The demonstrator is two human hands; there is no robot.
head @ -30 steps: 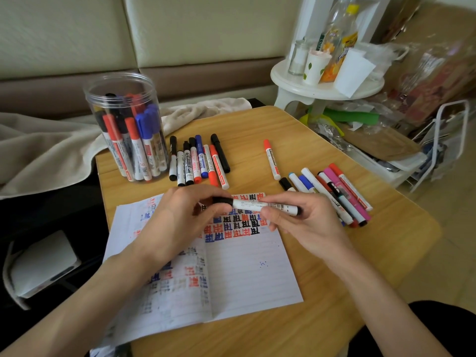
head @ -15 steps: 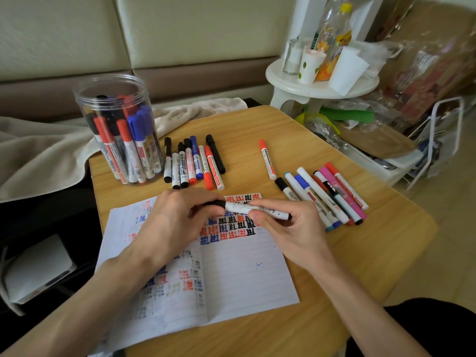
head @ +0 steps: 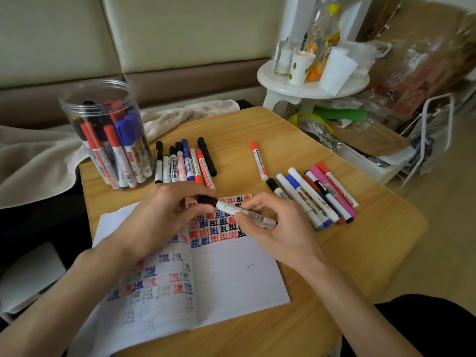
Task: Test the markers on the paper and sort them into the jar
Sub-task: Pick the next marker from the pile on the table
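A white marker with a black cap [head: 233, 209] lies level above the lined paper [head: 226, 274], held at both ends. My left hand [head: 164, 217] pinches its black cap. My right hand [head: 273, 228] grips the white barrel. The paper carries rows of red, blue and black test marks. A clear plastic jar [head: 108, 132] with several red, blue and black markers stands at the table's back left. Beside it lies a row of markers [head: 185, 163]. A lone red marker [head: 258, 161] and a bunch of mixed markers [head: 316, 197] lie to the right.
The wooden table [head: 347, 258] ends close behind the jar, with a beige towel [head: 38, 155] and a sofa beyond. A white stool [head: 309, 86] with bottles and cups stands at the back right, next to bags and clutter on the floor.
Both hands with the marker have shifted slightly left over the paper. The grip on cap and barrel looks the same, and the cap stays on.
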